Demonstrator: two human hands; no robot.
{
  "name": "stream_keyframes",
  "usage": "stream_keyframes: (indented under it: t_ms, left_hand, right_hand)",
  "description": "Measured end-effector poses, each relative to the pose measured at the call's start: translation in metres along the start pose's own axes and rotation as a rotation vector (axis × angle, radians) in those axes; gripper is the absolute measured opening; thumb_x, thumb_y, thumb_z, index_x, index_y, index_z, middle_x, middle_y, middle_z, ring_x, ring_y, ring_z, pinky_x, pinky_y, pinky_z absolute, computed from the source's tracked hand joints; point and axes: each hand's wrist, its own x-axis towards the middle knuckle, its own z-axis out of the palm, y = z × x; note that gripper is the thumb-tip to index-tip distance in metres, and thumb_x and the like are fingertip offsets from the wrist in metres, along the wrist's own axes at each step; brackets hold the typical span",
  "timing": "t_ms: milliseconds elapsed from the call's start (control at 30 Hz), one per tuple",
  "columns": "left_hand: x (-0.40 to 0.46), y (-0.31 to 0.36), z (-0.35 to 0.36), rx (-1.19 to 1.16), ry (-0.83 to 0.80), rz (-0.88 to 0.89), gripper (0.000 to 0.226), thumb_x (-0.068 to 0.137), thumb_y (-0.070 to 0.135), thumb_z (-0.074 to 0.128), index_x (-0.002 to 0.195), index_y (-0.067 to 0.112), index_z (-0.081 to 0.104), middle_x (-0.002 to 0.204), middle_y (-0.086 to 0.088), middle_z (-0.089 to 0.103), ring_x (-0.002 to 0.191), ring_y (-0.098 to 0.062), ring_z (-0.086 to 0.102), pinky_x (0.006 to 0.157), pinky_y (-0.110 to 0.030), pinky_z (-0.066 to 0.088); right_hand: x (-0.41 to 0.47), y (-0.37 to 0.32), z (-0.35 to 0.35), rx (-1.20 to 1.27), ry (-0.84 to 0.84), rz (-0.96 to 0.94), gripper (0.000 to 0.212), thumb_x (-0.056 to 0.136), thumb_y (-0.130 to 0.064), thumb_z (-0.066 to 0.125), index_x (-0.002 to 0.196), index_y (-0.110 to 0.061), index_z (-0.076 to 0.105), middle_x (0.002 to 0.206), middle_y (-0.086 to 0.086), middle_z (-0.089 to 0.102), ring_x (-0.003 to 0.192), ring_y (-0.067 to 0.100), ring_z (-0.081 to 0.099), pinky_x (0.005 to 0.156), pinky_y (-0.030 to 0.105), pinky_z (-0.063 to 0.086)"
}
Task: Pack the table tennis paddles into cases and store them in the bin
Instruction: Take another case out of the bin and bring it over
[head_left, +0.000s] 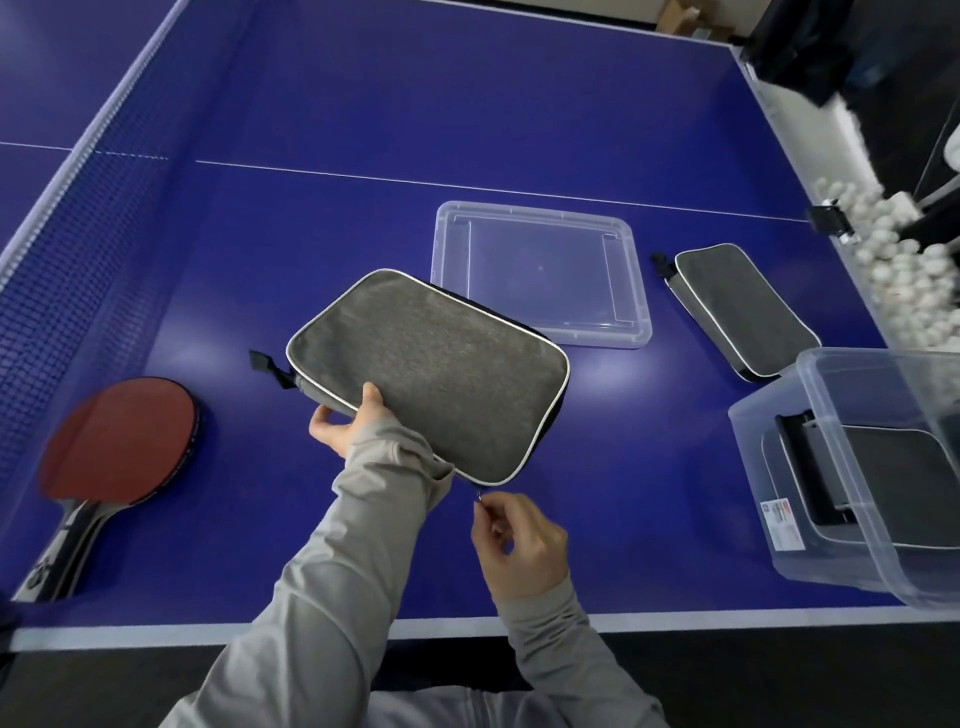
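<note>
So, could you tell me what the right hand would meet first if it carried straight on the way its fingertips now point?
The right hand pinches a small zipper pull, fingertips aimed up and left. Going on, it would probably first meet the near corner of the grey case, or the left hand's sleeve beside it; depth is unclear.

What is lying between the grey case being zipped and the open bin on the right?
Nothing visible. The grey case, held by the left hand while the right hand pinches its zipper pull, has bare blue table between it and the bin. The lid and second case lie farther back.
</note>
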Motion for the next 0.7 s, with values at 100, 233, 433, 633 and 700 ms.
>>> stream_keyframes:
  t_ms: [100,233,433,633,700]
  left_hand:
    - [-0.005,-0.001,0.004,0.001,0.025,-0.033,0.053,0.085,0.021,0.064,0.13,0.019,0.038,0.101,-0.005,0.051,0.088,-0.021,0.049,0.084,-0.025,0.034]
    - [0.0,-0.001,0.004,0.024,0.01,-0.044,0.054,0.083,0.024,0.065,0.13,0.022,0.038,0.1,-0.005,0.051,0.086,-0.02,0.05,0.082,-0.026,0.034]
    - [0.032,0.005,-0.011,0.094,-0.237,0.116,0.044,0.082,0.021,0.068,0.118,0.029,0.045,0.082,0.004,0.057,0.07,-0.012,0.058,0.066,-0.025,0.046]
    - [0.048,0.006,-0.029,0.137,-0.685,0.022,0.03,0.087,0.006,0.062,0.108,0.025,0.05,0.073,-0.008,0.068,0.053,-0.016,0.065,0.051,-0.032,0.057]
    - [0.047,0.001,-0.031,0.181,-0.762,-0.029,0.031,0.087,0.006,0.06,0.113,0.02,0.051,0.071,-0.008,0.069,0.054,-0.017,0.066,0.051,-0.031,0.057]
  right_hand:
    - [0.003,-0.001,0.003,0.0,0.043,0.025,0.009,0.066,0.0,0.075,0.066,-0.001,0.066,0.05,0.005,0.057,0.038,0.015,0.049,0.035,0.024,0.041]
    - [0.002,0.002,0.005,0.029,0.018,0.036,0.011,0.068,-0.007,0.077,0.069,-0.003,0.067,0.053,0.003,0.059,0.04,0.011,0.05,0.038,0.018,0.042]
    - [0.01,0.037,-0.022,0.228,0.131,0.486,0.011,0.082,-0.025,0.069,0.076,-0.022,0.061,0.065,-0.003,0.061,0.053,0.014,0.055,0.055,0.032,0.054]
    - [0.063,0.084,-0.044,0.67,-0.106,0.943,0.013,0.095,-0.012,0.048,0.099,-0.016,0.06,0.089,0.007,0.063,0.071,0.018,0.06,0.055,0.024,0.053]
    - [0.069,0.081,-0.04,0.796,-0.317,1.031,0.023,0.097,-0.016,0.044,0.092,-0.018,0.066,0.08,0.0,0.068,0.062,0.009,0.064,0.049,0.02,0.048]
